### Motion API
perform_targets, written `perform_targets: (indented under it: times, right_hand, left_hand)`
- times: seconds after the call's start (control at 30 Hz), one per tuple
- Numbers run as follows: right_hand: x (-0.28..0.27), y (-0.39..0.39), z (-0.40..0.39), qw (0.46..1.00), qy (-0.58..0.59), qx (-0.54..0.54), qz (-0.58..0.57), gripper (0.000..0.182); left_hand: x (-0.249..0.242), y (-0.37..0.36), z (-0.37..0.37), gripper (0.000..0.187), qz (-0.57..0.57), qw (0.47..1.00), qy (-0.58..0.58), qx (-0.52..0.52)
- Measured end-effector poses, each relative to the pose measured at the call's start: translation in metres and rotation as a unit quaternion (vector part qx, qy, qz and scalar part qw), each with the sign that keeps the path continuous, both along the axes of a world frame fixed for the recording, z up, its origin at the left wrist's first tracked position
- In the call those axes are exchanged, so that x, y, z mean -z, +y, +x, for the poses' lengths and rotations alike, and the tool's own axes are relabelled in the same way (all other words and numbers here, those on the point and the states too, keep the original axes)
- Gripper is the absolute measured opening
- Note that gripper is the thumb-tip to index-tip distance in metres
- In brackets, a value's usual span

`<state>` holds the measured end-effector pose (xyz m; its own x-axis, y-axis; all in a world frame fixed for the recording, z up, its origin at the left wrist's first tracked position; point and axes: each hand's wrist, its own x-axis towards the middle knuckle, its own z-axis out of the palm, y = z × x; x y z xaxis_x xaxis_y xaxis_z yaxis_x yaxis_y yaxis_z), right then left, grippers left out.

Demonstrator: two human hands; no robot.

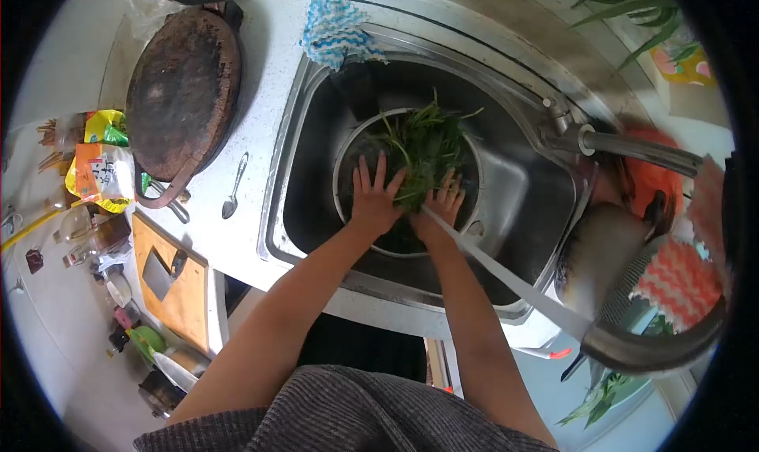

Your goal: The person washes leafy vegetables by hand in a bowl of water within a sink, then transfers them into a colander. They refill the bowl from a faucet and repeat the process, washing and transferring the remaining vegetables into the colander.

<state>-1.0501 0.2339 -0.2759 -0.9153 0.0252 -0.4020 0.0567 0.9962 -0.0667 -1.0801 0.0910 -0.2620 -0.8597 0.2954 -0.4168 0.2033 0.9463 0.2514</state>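
Note:
Leafy greens (431, 136) fill much of a round metal basin (340, 167) standing in the steel sink (506, 191). My left hand (376, 197) reaches into the basin with fingers spread, at the left edge of the greens. Beside it, my right hand (441, 205) rests against the lower part of the leaves; its fingers are stretched out and a ring shows on one. A stream of water (506, 274) runs from the curved faucet (656, 349) towards my right hand. Some leaves between the hands are hard to make out.
A blue-and-white cloth (332, 29) hangs over the sink's rear left rim. On the left counter are a round dark griddle (182, 96), a spoon (235, 187), food packets (103, 171) and a cutting board (194, 294) with a cleaver (156, 274). Red-striped cloth (676, 282) drapes by the faucet.

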Motion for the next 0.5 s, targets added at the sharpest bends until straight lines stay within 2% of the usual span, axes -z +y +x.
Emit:
perform_targets:
  times: [0.07, 0.1, 0.17, 0.2, 0.23, 0.27, 0.37, 0.4, 0.47, 0.5]
  right_hand:
    - [0.024, 0.000, 0.000, 0.997, -0.058, -0.045, 0.031, 0.069]
    - [0.039, 0.001, 0.000, 0.993, -0.086, -0.067, 0.046, 0.067]
    - [0.070, 0.006, 0.004, 0.998, -0.039, -0.037, -0.023, 0.060]
    - [0.088, 0.010, 0.011, 0.998, -0.016, -0.022, -0.058, 0.057]
    - [0.118, 0.020, 0.025, 0.997, -0.043, -0.002, -0.068, 0.053]
    - [0.110, 0.023, 0.021, 0.993, -0.065, 0.006, -0.095, 0.049]
    - [0.017, 0.031, -0.012, 0.971, -0.029, 0.072, -0.228, 0.038]
    - [-0.004, 0.036, -0.016, 0.957, 0.020, 0.113, -0.265, 0.035]
    - [0.002, 0.037, -0.023, 0.931, 0.141, 0.199, -0.273, 0.038]
    - [0.009, 0.039, -0.031, 0.909, 0.203, 0.239, -0.275, 0.040]
  left_hand:
    - [0.022, 0.012, -0.002, 0.069, -0.058, 0.988, -0.138, 0.025]
    - [0.031, 0.014, -0.004, 0.071, -0.076, 0.984, -0.157, 0.037]
    - [0.048, 0.019, -0.012, 0.074, -0.111, 0.974, -0.186, 0.061]
    - [0.063, 0.018, -0.007, 0.076, -0.076, 0.989, -0.116, 0.046]
    - [0.080, 0.015, 0.006, 0.078, -0.041, 0.997, -0.049, 0.031]
    - [0.086, 0.012, 0.015, 0.080, -0.007, 1.000, 0.020, 0.016]
    - [-0.001, 0.010, -0.024, 0.087, -0.021, 0.991, -0.130, 0.012]
    - [-0.014, 0.007, -0.032, 0.089, 0.047, 0.989, -0.124, -0.060]
    - [-0.025, 0.001, -0.048, 0.094, 0.184, 0.956, -0.104, -0.204]
    - [-0.007, 0.007, -0.048, 0.093, 0.234, 0.944, -0.035, -0.229]
